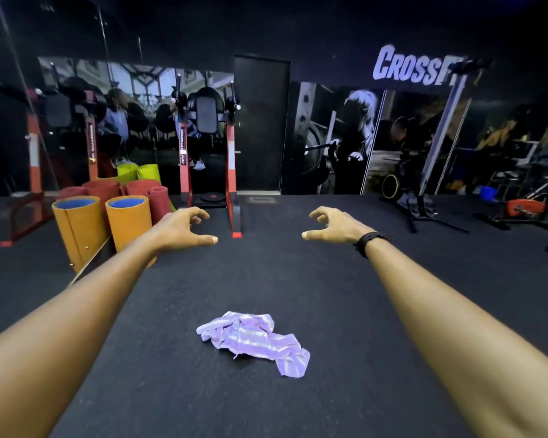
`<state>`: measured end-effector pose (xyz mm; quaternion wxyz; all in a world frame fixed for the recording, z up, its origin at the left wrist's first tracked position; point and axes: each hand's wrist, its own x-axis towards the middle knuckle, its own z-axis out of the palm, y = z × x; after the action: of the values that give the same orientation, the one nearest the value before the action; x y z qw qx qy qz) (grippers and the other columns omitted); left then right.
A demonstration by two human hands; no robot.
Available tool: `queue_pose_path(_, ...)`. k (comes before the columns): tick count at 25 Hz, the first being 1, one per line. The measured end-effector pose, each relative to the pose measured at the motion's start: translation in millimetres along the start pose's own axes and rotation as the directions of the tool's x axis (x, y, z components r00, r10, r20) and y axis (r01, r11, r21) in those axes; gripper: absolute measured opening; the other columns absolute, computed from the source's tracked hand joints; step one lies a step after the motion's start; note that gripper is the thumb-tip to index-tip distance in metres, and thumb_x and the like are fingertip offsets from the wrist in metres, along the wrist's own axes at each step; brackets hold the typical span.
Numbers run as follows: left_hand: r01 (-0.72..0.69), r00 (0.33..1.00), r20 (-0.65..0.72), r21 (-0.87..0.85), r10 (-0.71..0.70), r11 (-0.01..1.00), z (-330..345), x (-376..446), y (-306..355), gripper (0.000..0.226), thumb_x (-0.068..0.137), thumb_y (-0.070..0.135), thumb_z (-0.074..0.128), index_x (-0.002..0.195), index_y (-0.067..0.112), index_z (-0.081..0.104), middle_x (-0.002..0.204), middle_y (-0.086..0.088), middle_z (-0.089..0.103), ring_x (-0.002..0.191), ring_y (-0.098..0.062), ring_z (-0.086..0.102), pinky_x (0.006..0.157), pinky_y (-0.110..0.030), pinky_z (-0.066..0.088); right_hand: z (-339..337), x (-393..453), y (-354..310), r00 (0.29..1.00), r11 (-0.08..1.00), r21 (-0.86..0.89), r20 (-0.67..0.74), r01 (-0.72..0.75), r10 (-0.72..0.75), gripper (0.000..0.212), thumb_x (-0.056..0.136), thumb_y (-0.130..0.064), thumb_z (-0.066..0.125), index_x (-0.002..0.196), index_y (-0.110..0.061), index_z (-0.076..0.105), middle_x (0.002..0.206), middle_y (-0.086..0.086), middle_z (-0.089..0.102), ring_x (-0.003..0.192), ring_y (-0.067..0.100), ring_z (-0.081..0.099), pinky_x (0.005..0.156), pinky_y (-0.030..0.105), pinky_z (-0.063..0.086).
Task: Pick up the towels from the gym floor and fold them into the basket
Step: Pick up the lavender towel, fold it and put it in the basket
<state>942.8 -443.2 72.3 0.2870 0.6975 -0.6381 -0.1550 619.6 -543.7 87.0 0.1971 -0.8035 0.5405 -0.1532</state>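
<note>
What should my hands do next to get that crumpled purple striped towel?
Probably lower both hands to the crumpled purple striped towel and grasp it: the left hand and right hand hang empty above the black floor, and no basket shows.

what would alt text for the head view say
A crumpled purple striped towel lies on the dark gym floor, while the left hand and right hand reach forward above it, holding nothing. Rolled mats stand at left.

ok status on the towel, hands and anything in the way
Left hand and right hand both out front, empty, fingers loosely curled. Purple striped towel crumpled on the black floor, untouched. Nothing between hands and towel; no basket in view.
</note>
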Motion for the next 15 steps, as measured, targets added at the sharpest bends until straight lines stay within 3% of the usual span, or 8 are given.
queue_pose_path(10,-0.001,0.993,0.117,-0.043,0.006,0.999,88.5,280.3,-65.7,0.064,0.072,0.040,0.080,0.127,0.019,0.055,0.129,-0.009,0.058,0.117,-0.022,0.055,0.099,-0.033,0.044,30.9,256.1,89.7,0.996,0.996,-0.016,0.037,-0.085,0.085,0.067,0.078,-0.049,0.072,0.135,-0.023,0.047,0.140,0.006,0.048,0.124,0.022,0.051,0.098,0.036,0.043)
queue_pose_path(15,0.001,0.987,0.164,-0.053,0.008,0.999,110.3,431.3,-77.4,0.061,0.071,0.040,0.080,0.124,0.020,0.058,0.127,-0.007,0.060,0.114,-0.021,0.058,0.097,-0.029,0.042,32.5,372.9,129.8,0.986,0.987,-0.007,0.040,-0.163,0.163,0.065,0.079,-0.047,0.072,0.133,-0.021,0.049,0.140,0.004,0.050,0.128,0.019,0.048,0.099,0.030,0.039)
